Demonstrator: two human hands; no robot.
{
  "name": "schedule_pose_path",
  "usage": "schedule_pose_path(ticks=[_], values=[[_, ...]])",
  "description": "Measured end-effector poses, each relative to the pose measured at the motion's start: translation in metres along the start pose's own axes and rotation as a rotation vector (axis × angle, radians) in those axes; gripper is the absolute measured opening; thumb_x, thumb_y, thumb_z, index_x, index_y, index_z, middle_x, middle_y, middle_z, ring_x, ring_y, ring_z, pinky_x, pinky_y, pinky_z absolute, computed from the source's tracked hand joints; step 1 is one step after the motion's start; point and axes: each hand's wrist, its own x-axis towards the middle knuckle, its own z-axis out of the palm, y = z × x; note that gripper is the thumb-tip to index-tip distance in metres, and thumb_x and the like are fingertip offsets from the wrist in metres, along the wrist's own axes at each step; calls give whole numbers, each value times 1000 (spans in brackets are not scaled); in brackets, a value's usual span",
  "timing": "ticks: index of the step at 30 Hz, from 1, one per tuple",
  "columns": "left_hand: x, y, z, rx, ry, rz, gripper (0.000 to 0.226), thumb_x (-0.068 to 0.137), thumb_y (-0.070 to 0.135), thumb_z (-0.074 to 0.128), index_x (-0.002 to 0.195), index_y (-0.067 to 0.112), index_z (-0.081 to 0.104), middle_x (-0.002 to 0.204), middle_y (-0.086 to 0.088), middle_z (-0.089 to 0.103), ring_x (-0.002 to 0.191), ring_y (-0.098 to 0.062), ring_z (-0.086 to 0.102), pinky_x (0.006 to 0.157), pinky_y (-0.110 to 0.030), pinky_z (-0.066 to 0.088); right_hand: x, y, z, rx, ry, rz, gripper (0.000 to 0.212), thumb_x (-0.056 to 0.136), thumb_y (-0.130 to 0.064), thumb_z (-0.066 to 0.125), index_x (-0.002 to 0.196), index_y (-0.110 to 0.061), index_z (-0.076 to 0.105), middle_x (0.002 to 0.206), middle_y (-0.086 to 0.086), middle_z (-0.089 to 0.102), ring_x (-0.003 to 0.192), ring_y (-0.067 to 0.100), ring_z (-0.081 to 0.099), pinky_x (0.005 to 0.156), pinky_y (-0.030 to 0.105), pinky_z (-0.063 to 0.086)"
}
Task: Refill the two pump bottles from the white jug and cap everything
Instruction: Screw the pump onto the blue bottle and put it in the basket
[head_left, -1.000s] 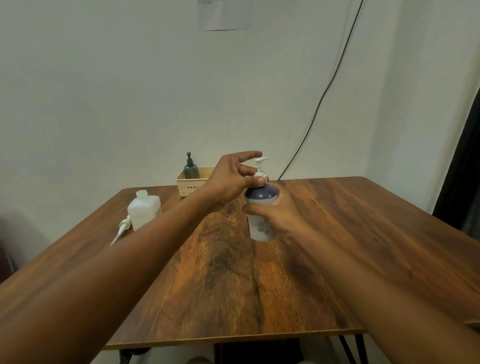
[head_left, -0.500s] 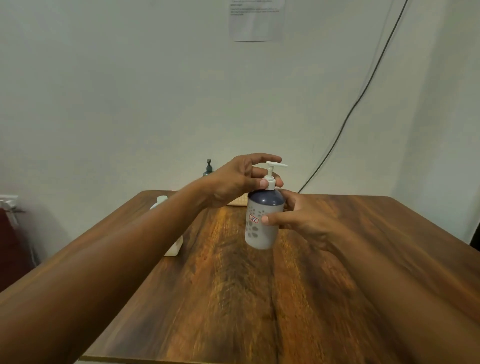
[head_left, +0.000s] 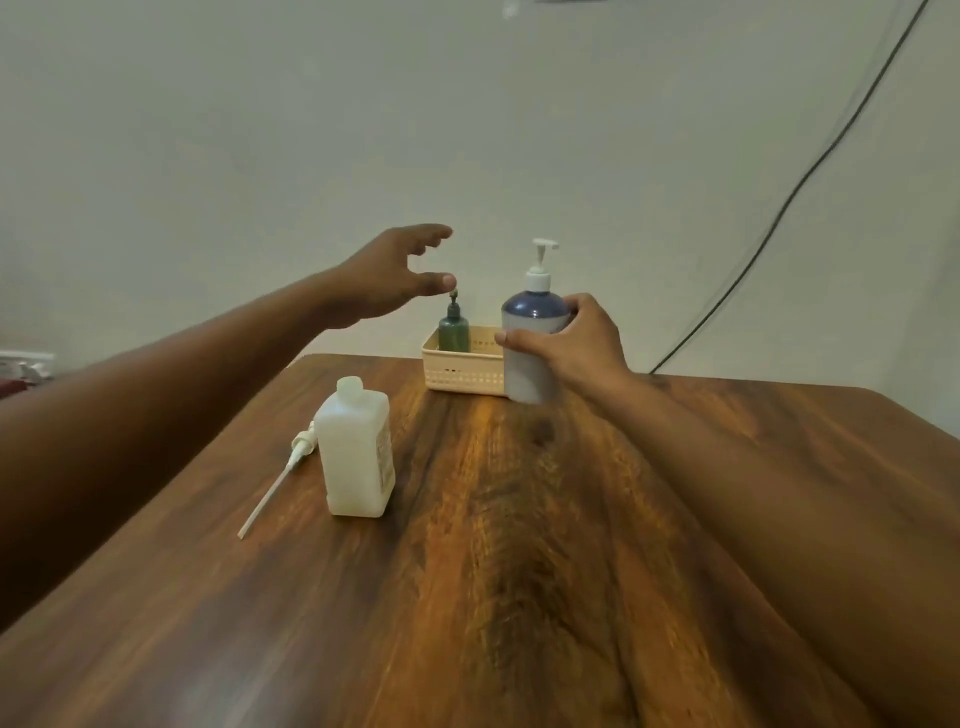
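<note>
Left hand (head_left: 395, 275) has released the pump; right hand (head_left: 576, 340) grips bottle (head_left: 530, 348).

The white jug (head_left: 357, 451) stands upright, uncapped, near the desk's left edge. The blue-topped pump bottle (head_left: 531, 343) stands capped near the far edge; the green pump bottle (head_left: 453, 328) is beside it.

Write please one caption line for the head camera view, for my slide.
Right hand holds the capped blue pump bottle by the basket; open left hand reaches toward the green bottle.
</note>
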Motion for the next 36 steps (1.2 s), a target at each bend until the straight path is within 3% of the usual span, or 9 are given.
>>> schedule_pose_path(ticks=[2,6,8,13,16,28,36], values=[[11,-26,3,80,0,-12,70,96,35,69,158,26,36,163,0,38,149,-22,35,110,-36,34,26,5,15,-29,29,-32,80,63,-59,90,127,-26,54,119,-8,61,102,14,62,79,28,55],[37,-70,18,194,-53,-32,79,97,44,64,162,25,25,170,0,23,155,-23,24,121,-42,26,75,18,46,-71,62,-71,70,65,-64,87,118,-33,52,113,-12,59,98,12,61,71,23,48],[53,-88,28,226,-81,-38,82,97,47,63,163,24,20,171,-2,17,157,-25,20,124,-45,23,100,29,63,-92,80,-74,70,65,-64,87,116,-34,51,113,-12,58,99,12,60,76,26,50],[81,-133,57,374,-126,-54,86,98,53,56,165,27,7,173,-5,3,159,-30,3,126,-59,13,155,60,100,-149,133,-17,82,66,-60,89,129,-22,54,128,-2,63,107,19,61,87,35,54],[91,-159,71,411,-150,-67,89,98,53,56,165,24,5,173,-6,2,159,-31,3,125,-61,13,179,76,119,-164,127,12,85,66,-56,90,133,-19,51,132,0,61,114,22,61,94,37,54],[105,-227,80,374,-153,-119,90,97,54,59,165,23,8,173,-6,5,159,-32,7,125,-59,17,234,114,169,-323,28,158,91,64,-50,94,134,-12,48,134,7,59,120,28,60,83,33,46],[105,-245,80,377,-122,-119,81,101,50,54,164,20,14,172,-7,11,158,-32,13,124,-58,22,252,126,177,-369,-52,274,93,63,-46,96,134,-9,50,136,11,60,125,30,58,100,41,52]])
